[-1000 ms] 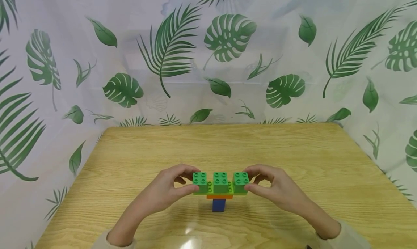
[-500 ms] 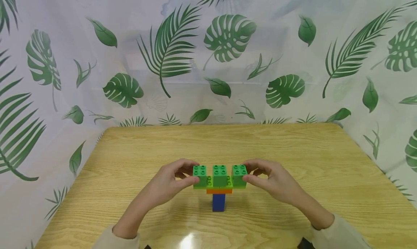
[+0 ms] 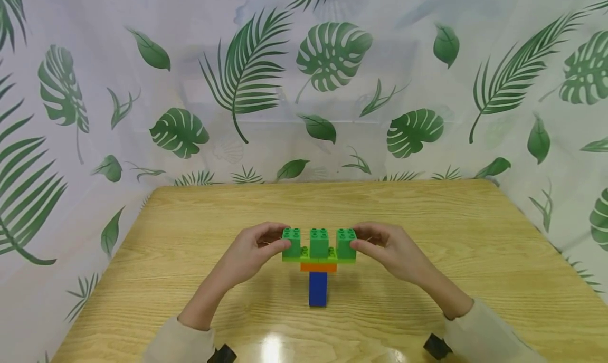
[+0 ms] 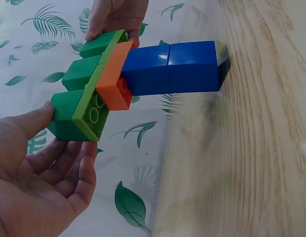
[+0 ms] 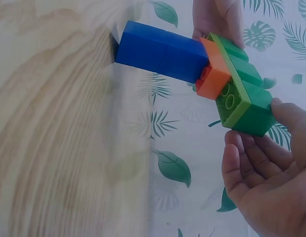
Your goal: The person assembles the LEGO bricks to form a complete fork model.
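In the head view, three green toy building bricks [image 3: 319,246] stand in a row on a thin light-green layer [image 3: 306,259]. An orange brick [image 3: 318,267] sits under its middle, above two stacked blue bricks [image 3: 317,289] that form a stem. My left hand [image 3: 249,251] pinches the left end green brick between thumb and fingers. The right end brick is pinched likewise by my right hand [image 3: 391,251]. In the left wrist view, the lower blue brick [image 4: 192,69] ends close to the tabletop, with a dark shadow beside it; contact cannot be told.
The wood-grained table [image 3: 228,210] extends around the hands on all sides. Behind and beside it hangs a white cloth [image 3: 275,141] printed with green leaves. Black wrist straps or mounts [image 3: 437,346] show near the cream sleeves [image 3: 484,331].
Both hands and the green row have moved up in the head view, while the blue foot stays nearly in place. More of the blue stem and the bricks' front faces now show.
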A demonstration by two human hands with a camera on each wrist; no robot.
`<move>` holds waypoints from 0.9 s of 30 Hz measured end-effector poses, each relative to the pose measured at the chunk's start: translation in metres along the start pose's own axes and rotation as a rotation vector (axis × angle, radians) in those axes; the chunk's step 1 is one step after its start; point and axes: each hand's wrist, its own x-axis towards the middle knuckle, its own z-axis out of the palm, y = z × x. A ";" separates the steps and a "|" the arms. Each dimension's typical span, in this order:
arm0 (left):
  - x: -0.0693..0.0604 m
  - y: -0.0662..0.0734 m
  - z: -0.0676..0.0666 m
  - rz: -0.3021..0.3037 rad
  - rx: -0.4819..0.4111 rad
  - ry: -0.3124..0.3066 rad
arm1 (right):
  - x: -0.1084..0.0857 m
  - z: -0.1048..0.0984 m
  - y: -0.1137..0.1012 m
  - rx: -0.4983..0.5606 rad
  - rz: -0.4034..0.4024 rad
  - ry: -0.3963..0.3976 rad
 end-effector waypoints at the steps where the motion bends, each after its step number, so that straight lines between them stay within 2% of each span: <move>1: 0.001 -0.001 0.001 -0.002 -0.002 0.007 | 0.001 0.000 0.001 0.009 0.007 -0.001; 6: 0.007 -0.004 0.003 0.000 0.000 0.044 | 0.007 -0.001 0.008 0.046 0.048 -0.007; 11: 0.013 -0.008 0.005 0.009 -0.002 0.066 | 0.013 0.001 0.013 0.038 0.075 0.003; 20: 0.024 -0.016 0.007 0.015 -0.053 0.089 | 0.025 0.004 0.024 0.042 0.107 0.019; 27: 0.034 -0.023 0.009 -0.025 -0.054 0.109 | 0.035 0.006 0.035 0.041 0.110 0.011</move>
